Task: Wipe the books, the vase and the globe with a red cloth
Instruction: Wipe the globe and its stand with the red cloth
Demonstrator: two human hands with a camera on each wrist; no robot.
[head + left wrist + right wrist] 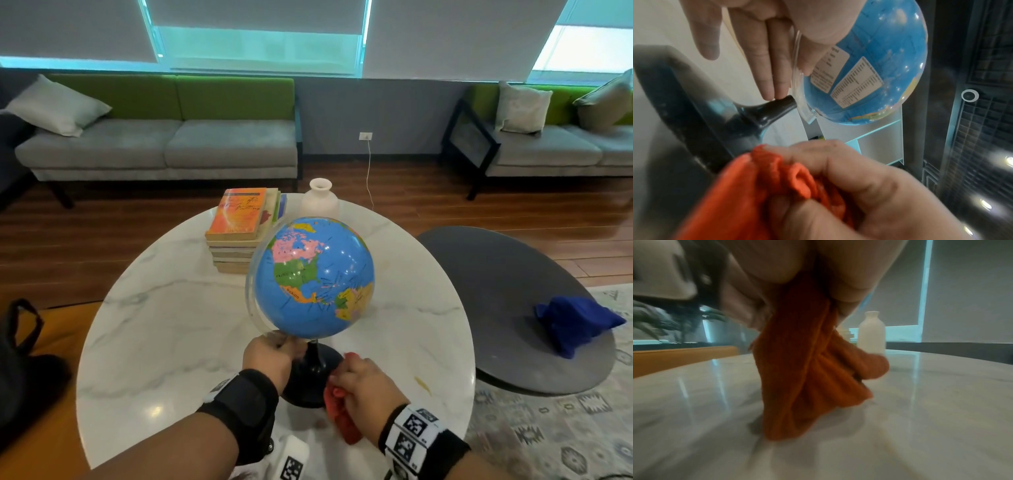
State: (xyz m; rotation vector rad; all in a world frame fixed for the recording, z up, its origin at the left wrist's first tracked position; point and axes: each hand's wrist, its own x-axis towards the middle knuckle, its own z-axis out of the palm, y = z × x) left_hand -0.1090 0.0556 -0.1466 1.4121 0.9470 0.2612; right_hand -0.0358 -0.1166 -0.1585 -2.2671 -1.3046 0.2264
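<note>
A blue globe (313,277) on a black stand (310,377) rises at the near middle of the round marble table (164,325). My left hand (274,346) pinches the lower end of its clear arc (797,91) between thumb and straight fingers (772,73), whose tips touch the stand's stem (777,105). My right hand (363,383) grips a bunched red cloth (342,414) against the right side of the stand's foot. The cloth (813,369) hangs down to the tabletop. A stack of books (239,233) and a white vase (320,200) stand at the far side.
A dark oval side table (496,291) carrying a blue cloth (575,322) sits to the right, on a patterned rug (565,428). Grey and green sofas (164,144) line the far wall. A black bag (20,359) lies at the left. A yellowish smear (423,383) marks the marble.
</note>
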